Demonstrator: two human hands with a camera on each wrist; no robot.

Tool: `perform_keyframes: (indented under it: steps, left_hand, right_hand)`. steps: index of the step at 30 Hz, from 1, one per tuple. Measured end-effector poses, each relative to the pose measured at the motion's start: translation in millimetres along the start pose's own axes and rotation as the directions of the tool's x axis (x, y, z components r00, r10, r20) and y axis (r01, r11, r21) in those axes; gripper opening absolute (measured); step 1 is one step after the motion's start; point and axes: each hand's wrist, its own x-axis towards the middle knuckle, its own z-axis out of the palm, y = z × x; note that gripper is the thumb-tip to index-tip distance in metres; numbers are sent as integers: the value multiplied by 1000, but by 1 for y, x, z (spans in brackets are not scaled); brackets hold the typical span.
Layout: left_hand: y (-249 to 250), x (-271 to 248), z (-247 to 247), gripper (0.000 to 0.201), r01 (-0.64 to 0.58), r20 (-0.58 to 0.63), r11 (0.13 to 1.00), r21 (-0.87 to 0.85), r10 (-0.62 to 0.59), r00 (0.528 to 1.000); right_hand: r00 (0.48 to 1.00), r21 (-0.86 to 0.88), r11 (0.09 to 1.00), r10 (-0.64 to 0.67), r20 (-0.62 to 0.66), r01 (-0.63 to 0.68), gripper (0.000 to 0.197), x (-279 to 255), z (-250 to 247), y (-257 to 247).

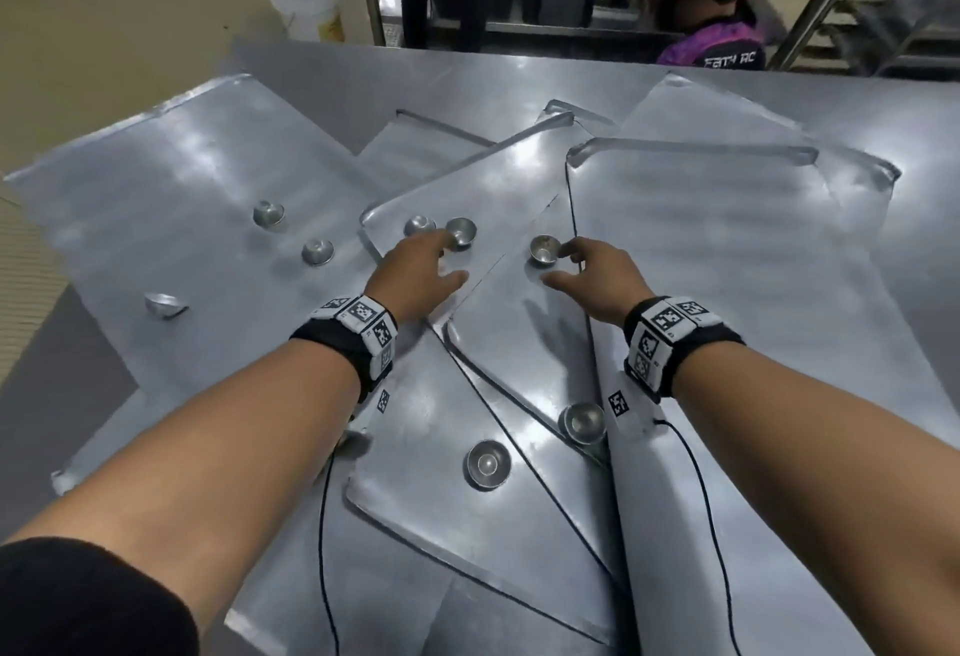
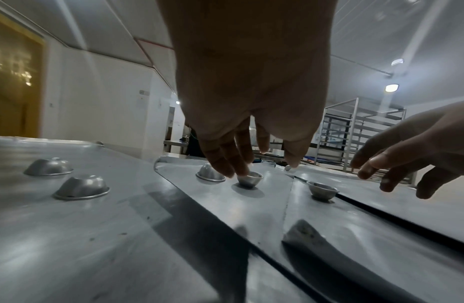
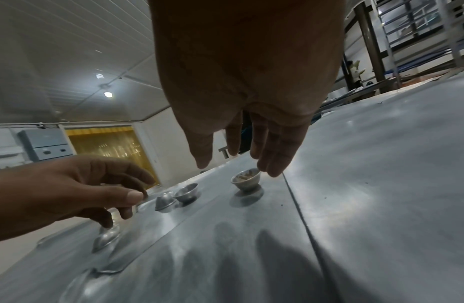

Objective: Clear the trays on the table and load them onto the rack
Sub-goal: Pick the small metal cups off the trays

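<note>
Several flat metal trays (image 1: 701,250) lie overlapped on the table, with small metal cups scattered on them. My left hand (image 1: 423,265) reaches over the middle tray (image 1: 498,177), fingers spread and straight, fingertips touching the rim of an upright cup (image 1: 461,231) (image 2: 249,179). An upturned cup (image 1: 418,226) (image 2: 209,173) sits just left of it. My right hand (image 1: 587,268) hovers open beside another upright cup (image 1: 544,249) (image 3: 246,180), its fingertips (image 3: 273,167) at the rim; nothing is gripped.
More cups lie on the left tray (image 1: 268,213), (image 1: 317,251), (image 1: 165,304) and near me (image 1: 488,463), (image 1: 582,421). A tall metal rack (image 2: 355,131) stands beyond the table. A crouching person (image 1: 717,16) and a white bucket (image 1: 306,5) are past the far edge.
</note>
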Motion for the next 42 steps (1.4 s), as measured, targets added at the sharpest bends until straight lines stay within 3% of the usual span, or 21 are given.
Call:
perform_keyframes:
  steps: [11, 14, 17, 21, 28, 42]
  left_hand:
    - [-27, 76, 20, 76, -23, 74, 999, 41, 20, 997]
    - [-24, 81, 24, 76, -30, 66, 997, 73, 25, 998]
    - [-24, 81, 28, 62, -39, 43, 992, 116, 35, 998]
    - [-23, 73, 24, 60, -30, 57, 998, 57, 27, 998]
    - [-10, 22, 11, 45, -51, 74, 998, -49, 54, 996]
    - [37, -133, 31, 47, -1, 59, 997, -72, 5, 998]
  right_hand:
    - [997, -68, 995, 75, 28, -73, 76, 64, 26, 0]
    - [997, -74, 995, 71, 7, -71, 70, 69, 30, 2]
    - [998, -87, 994, 60, -13, -60, 60, 68, 33, 3]
    - [998, -101, 993, 55, -21, -57, 51, 63, 30, -1]
    - [999, -100, 995, 11, 35, -7, 42, 22, 23, -2]
    - [991, 4, 997, -79, 110, 79, 50, -99, 19, 39]
